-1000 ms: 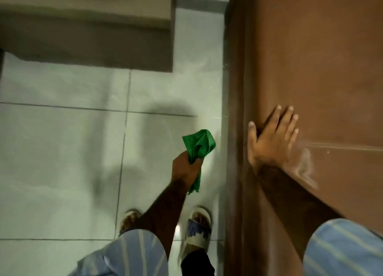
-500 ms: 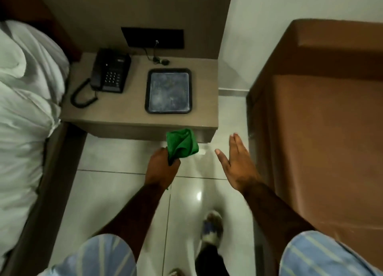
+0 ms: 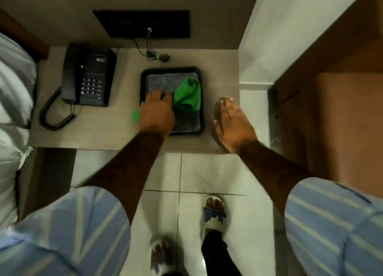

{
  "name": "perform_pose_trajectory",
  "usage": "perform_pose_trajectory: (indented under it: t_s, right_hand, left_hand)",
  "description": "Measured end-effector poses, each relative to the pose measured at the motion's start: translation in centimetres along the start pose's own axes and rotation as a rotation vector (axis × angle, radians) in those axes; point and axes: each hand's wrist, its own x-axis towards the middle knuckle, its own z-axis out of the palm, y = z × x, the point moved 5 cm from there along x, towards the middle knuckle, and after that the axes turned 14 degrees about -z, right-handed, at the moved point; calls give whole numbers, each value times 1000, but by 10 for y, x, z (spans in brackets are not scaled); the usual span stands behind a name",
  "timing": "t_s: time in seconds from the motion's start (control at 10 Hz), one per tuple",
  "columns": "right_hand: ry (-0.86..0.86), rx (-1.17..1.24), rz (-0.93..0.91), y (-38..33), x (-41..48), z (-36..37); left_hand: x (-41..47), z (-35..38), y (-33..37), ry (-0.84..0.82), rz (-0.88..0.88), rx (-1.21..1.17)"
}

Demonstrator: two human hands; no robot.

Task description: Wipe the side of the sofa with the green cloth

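Head view: left hand point(image 3: 157, 112) has now lowered the gripped green cloth point(image 3: 187, 95) onto the tray point(image 3: 202, 101); right hand point(image 3: 233, 124) stays open.

Beige bedside table point(image 3: 116, 137) carrying black corded phone point(image 3: 88, 77) at left, black tray point(image 3: 202, 101) centre-right with grey mat point(image 3: 165, 82) inside, small cable bundle point(image 3: 158, 57) behind tray. Green cloth point(image 3: 188, 95) lying on mat.

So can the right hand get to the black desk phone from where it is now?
Probably not directly: the right hand lies at the nightstand's right edge, and the left hand and black tray lie between it and the black desk phone.
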Motion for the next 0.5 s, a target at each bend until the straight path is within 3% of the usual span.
perform_pose_trajectory:
  t_s: [0.3,0.4,0.5]
  right_hand:
    - [1,-156,16,24,37,56]
    - [1,-144,38,20,41,57]
    - [-112,-64,46,21,43,40]
  left_hand:
    - [17,79,-17,-86,150,73]
    - [13,77,-17,-90,159,60]
    - [11,61,-16,-181,172,31]
